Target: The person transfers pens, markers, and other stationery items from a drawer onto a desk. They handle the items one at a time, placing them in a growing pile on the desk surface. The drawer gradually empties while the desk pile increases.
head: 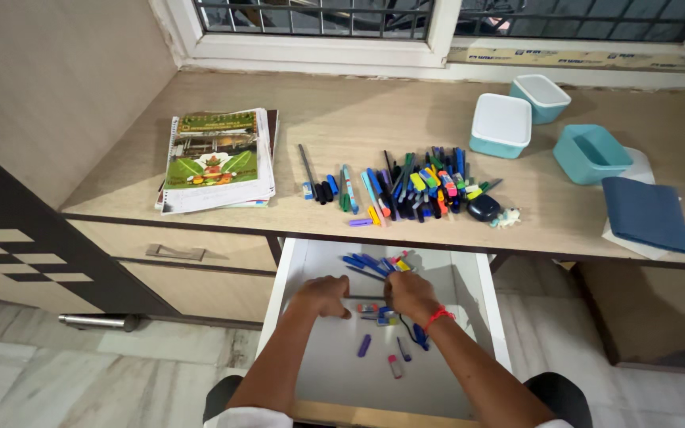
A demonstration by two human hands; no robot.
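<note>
both hands work in the open drawer: left hand and right hand each have a clenched grip on a thin pen between them; next, lifting it cleanly toward the desk pile.

A wooden desk is seen under the window. A heap of pens and markers lies mid-desk; left of it, spiral-bound booklets; right of it, teal plastic boxes and a blue wallet.
</note>
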